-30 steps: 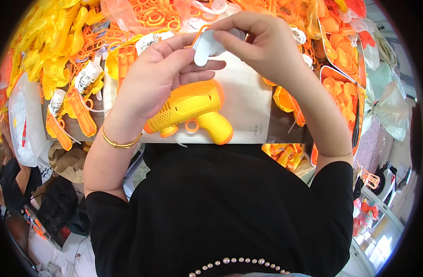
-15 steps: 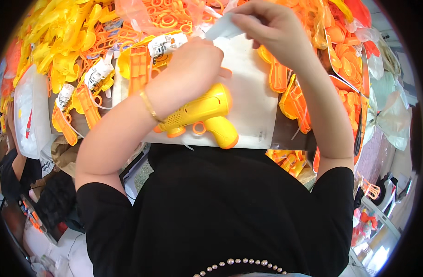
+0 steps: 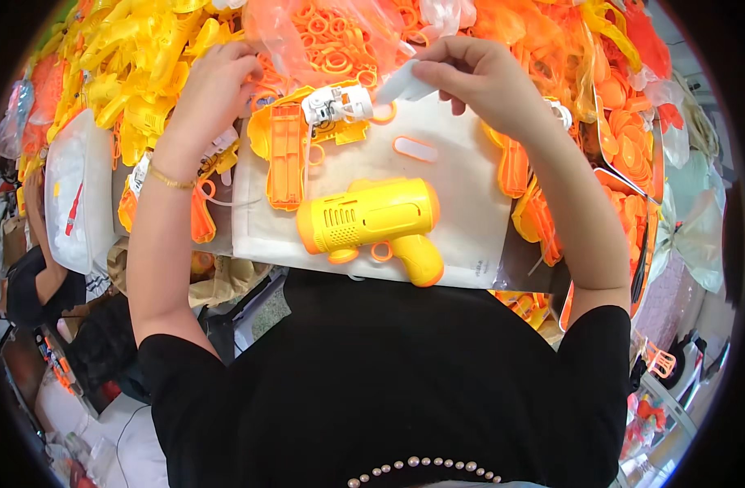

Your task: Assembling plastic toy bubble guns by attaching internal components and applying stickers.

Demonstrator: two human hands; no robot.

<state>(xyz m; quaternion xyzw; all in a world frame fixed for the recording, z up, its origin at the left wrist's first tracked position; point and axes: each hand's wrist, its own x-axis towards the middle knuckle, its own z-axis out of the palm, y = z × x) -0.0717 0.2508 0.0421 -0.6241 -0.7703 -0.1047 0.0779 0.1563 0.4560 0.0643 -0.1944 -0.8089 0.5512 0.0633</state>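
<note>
My right hand [image 3: 480, 88] pinches a small pale bluish-white sheet [image 3: 406, 84] above the upper middle of the work surface. At the upper left, my left hand [image 3: 214, 96] reaches to the edge of the parts pile, fingers bent but apart, with nothing visible in them. A yellow toy gun [image 3: 372, 218] with orange trim lies on its side on the white work mat [image 3: 462, 207]. Above it rests an orange oval piece [image 3: 415, 149] with a pale centre. To its left lies an open yellow-and-orange gun half [image 3: 287, 154], with a white mechanism [image 3: 338, 104] attached.
Yellow shells [image 3: 136, 49] and orange rings [image 3: 332, 41] are heaped at the back. More gun halves [image 3: 515, 167] flank the mat. A white tub [image 3: 69, 195] holding a red tool stands left; orange parts [image 3: 624, 138] fill containers at right. Another person's arm [image 3: 43, 220] shows far left.
My left hand has moved from over the toy gun to the upper left, uncovering the gun and the oval piece. My right hand still holds the pale sheet, slightly lower in view.
</note>
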